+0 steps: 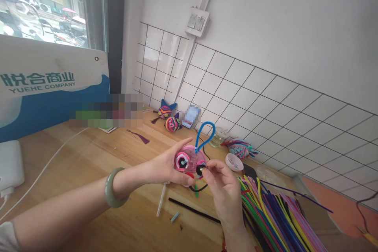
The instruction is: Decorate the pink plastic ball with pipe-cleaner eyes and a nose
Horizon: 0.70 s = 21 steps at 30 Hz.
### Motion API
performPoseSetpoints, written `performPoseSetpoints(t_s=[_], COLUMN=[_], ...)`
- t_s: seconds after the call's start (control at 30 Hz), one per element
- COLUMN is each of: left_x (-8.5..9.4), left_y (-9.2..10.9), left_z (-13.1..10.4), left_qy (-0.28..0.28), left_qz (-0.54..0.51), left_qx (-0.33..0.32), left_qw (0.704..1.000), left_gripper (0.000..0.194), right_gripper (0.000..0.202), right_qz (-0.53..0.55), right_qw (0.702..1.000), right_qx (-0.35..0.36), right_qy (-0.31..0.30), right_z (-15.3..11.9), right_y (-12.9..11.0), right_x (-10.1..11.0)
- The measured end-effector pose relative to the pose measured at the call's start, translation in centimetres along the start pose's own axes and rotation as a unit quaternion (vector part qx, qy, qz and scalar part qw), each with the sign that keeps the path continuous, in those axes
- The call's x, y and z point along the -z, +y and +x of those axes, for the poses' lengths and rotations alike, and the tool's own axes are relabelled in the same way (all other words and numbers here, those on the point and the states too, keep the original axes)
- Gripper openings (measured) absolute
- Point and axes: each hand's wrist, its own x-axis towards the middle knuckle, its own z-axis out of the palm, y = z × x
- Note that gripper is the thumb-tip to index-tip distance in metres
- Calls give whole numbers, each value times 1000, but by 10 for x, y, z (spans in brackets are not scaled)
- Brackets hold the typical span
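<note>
A pink, see-through rounded craft body [191, 161] with a blue pipe cleaner loop [206, 136] on top is gripped by my left hand [174, 165], thumb in front and fingers behind. On its left side sits a round eye [182, 162] of white, pink and black coils with a shiny centre. At its right side my right hand [224, 185] pinches a second, black coiled pipe cleaner eye [201, 168] with a shiny bead. Below the body curves a black strand. A red piece [189, 175] shows by my left thumb. My fingers partly hide the lower edge.
Bundled coloured pipe cleaners [277, 216] lie at right. A black pipe cleaner [195, 209] and glue stick [161, 200] lie in front. Behind stand finished ornaments [173, 123], a phone [191, 116], a glass jar [217, 137] and a small bowl [234, 162]. A tassel [138, 136] lies left.
</note>
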Motion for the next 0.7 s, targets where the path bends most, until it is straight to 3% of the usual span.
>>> performPoseSetpoints(t_s=[0.17,0.47,0.7], left_x=[2,8,6], left_y=[2,6,9], left_z=[3,5,5], left_qy=[17,36,2], left_qz=[-7,-75,-109], left_qx=[0,18,-2], left_qw=[1000,996,994], left_gripper=[107,104,87], right_gripper=[20,24,39], right_qz=[68,89,75], right_qw=[997,995,995], right_qx=[-29,-50,-67], right_qy=[-26,17,3], right_z=[3,8,7], right_y=[-2,2,5], right_x=[2,0,-4])
